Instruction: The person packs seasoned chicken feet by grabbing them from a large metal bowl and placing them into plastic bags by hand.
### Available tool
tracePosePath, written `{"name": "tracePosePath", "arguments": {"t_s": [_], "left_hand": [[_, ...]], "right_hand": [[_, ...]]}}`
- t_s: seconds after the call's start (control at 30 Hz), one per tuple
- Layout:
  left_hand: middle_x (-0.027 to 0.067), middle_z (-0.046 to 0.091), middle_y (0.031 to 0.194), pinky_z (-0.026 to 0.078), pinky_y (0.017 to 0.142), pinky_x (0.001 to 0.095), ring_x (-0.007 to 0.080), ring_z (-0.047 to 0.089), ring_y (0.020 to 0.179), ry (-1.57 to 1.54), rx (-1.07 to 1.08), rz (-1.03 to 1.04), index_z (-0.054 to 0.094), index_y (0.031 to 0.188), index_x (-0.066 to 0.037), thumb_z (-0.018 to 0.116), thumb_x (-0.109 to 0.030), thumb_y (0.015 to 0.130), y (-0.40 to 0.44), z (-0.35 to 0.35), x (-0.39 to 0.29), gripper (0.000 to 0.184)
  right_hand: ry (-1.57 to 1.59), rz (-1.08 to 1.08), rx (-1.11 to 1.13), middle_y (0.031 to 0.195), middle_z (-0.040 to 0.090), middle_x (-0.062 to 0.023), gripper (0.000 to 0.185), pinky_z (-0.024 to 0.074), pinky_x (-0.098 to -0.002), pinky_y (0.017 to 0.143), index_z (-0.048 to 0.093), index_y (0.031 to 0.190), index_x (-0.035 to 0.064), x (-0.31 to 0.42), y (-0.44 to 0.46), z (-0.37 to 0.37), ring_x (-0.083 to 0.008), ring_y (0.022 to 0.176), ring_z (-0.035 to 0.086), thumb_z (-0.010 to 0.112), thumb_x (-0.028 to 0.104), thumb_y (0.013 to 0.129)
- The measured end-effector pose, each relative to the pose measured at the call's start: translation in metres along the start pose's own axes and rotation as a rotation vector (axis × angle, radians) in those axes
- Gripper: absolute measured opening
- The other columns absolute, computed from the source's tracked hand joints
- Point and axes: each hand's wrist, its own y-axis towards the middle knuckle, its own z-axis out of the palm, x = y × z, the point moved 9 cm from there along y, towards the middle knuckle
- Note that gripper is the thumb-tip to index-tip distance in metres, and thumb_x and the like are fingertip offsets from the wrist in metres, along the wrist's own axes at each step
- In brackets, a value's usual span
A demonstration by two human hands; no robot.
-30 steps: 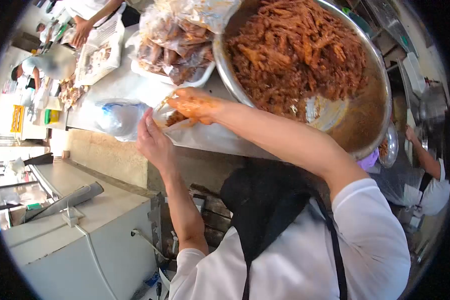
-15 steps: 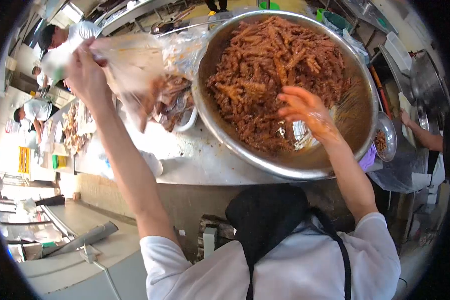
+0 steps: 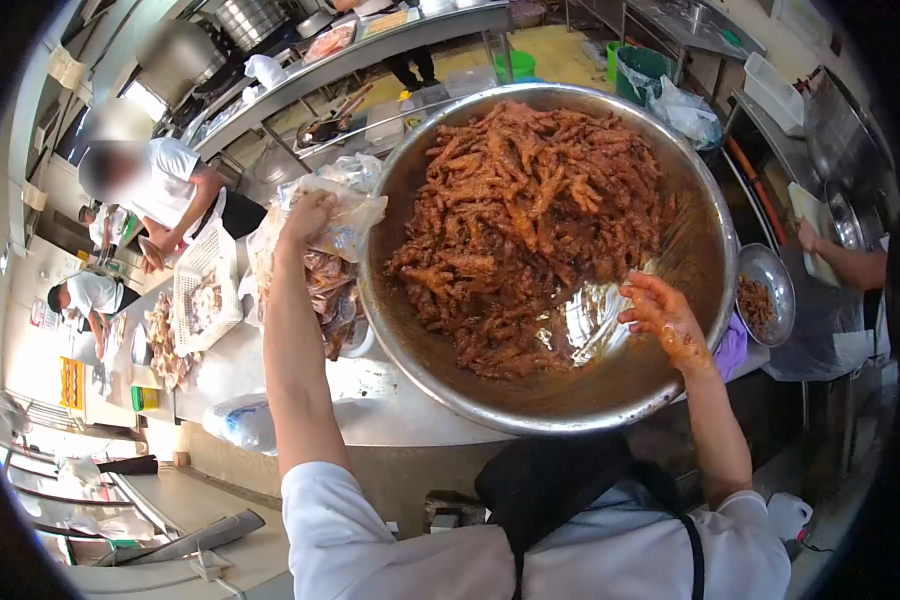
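Note:
My left hand (image 3: pixel 308 218) is closed on a clear plastic bag (image 3: pixel 355 222) at the left side of a big steel bowl (image 3: pixel 692 250). Below this bag, more plastic covers brownish pieces (image 3: pixel 330 292) that I cannot identify. Heaped in the bowl are sauced, reddish-brown chicken feet (image 3: pixel 530 200). Over the bowl's lower right part hovers my right hand (image 3: pixel 662 318), its sauce-smeared fingers bent but apart, holding nothing. Pooled sauce (image 3: pixel 595 325) shines on the bare metal beside it.
Left along the steel table (image 3: pixel 400 425) stand a white basket (image 3: pixel 208 285) and pale food pieces (image 3: pixel 165 345). A smaller metal bowl (image 3: pixel 767 285) sits right of the big one. Co-workers stand at left; another person's hand (image 3: pixel 808 236) holds a white board at right.
My left hand has come down and right with the plastic bag, which was raised and blurred before. The right hand stays over the bowl. The view has shifted, showing more of the far room.

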Motion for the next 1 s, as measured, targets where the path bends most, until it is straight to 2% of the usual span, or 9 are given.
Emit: {"name": "tracePosePath", "arguments": {"t_s": [0.1,0.13,0.23,0.3,0.37,0.53,0.83,0.97,1.0], "left_hand": [[0.0170,0.066,0.103,0.048,0.082,0.0364,0.0274,0.062,0.096,0.276,0.055,-0.028,0.060,0.112,0.000,0.048,-0.028,0.091,0.028,0.002,0.026,0.037],[0.0175,0.065,0.106,0.048,0.084,0.0364,0.0274,0.061,0.098,0.084,0.117,-0.155,0.060,0.113,0.000,0.050,-0.028,0.090,0.011,0.006,0.014,0.038],[0.0175,0.067,0.095,0.049,0.079,0.0387,0.0287,0.064,0.089,0.169,0.042,0.003,0.064,0.106,0.000,0.053,-0.028,0.088,-0.002,-0.006,-0.018,0.035],[0.0193,0.067,0.091,0.050,0.077,0.0382,0.0307,0.065,0.085,0.297,-0.213,0.269,0.066,0.102,0.000,0.055,-0.029,0.087,-0.036,-0.028,-0.064,0.034],[0.0208,0.066,0.089,0.049,0.073,0.0380,0.0316,0.065,0.084,0.144,-0.337,0.139,0.065,0.102,-0.002,0.056,-0.026,0.087,-0.073,-0.040,-0.078,0.030],[0.0178,0.066,0.078,0.048,0.067,0.0338,0.0245,0.065,0.074,-0.059,-0.697,0.103,0.063,0.103,-0.001,0.057,-0.016,0.088,-0.174,-0.047,-0.077,0.022],[0.0086,0.063,0.071,0.047,0.062,0.0260,0.0122,0.060,0.066,-0.336,-0.740,-0.176,0.062,0.099,0.003,0.053,-0.012,0.092,-0.316,0.033,-0.038,0.019],[0.0080,0.063,0.071,0.048,0.061,0.0250,0.0111,0.060,0.065,-0.357,-0.758,-0.237,0.063,0.100,0.003,0.053,-0.012,0.093,-0.367,0.076,-0.041,0.019],[0.0079,0.063,0.071,0.048,0.061,0.0247,0.0108,0.059,0.065,-0.390,-0.787,-0.222,0.063,0.100,0.003,0.052,-0.012,0.093,-0.371,0.081,-0.040,0.019]], "right_hand": [[0.002,-0.017,0.037,0.121,0.056,-0.0143,0.050,0.0487,-0.0262,0.071,0.044,0.130,0.0006,-0.002,0.006,-0.001,-0.0146,0.083,0.063,0.059,0.027,0.091],[-0.009,-0.035,0.050,0.121,0.056,-0.0144,0.049,0.0486,-0.0262,0.071,0.044,0.130,0.0007,-0.002,0.007,-0.002,-0.0146,0.083,0.063,0.059,0.026,0.091],[-0.071,-0.061,0.040,0.121,0.057,-0.0151,0.047,0.0481,-0.0255,0.071,0.044,0.131,0.0015,0.001,0.004,-0.009,-0.0146,0.085,0.063,0.057,0.024,0.091],[-0.102,-0.051,0.052,0.121,0.057,-0.0149,0.046,0.0480,-0.0251,0.071,0.044,0.131,0.0022,0.003,0.006,-0.012,-0.0144,0.085,0.062,0.056,0.023,0.092],[-0.087,-0.053,0.040,0.121,0.057,-0.0124,0.046,0.0476,-0.0246,0.071,0.044,0.132,0.0021,-0.005,0.011,-0.017,-0.0134,0.084,0.062,0.055,0.024,0.093],[-0.082,-0.025,0.060,0.122,0.057,-0.0122,0.048,0.0476,-0.0251,0.072,0.043,0.133,0.0018,0.000,0.017,-0.003,-0.0133,0.084,0.062,0.056,0.025,0.093],[-0.490,-0.056,0.237,0.127,0.052,-0.0145,0.051,0.0470,-0.0275,0.076,0.042,0.132,0.0006,0.018,0.016,0.023,-0.0149,0.095,0.059,0.060,0.024,0.090],[-0.641,-0.327,0.441,0.124,0.054,-0.0170,0.052,0.0449,-0.0331,0.091,0.044,0.130,-0.0011,0.018,0.038,0.023,-0.0234,0.108,0.056,0.063,0.024,0.088],[-0.715,-0.265,0.419,0.125,0.054,-0.0189,0.053,0.0422,-0.0343,0.096,0.044,0.129,-0.0020,0.020,0.039,0.022,-0.0250,0.113,0.054,0.064,0.024,0.087]]}}
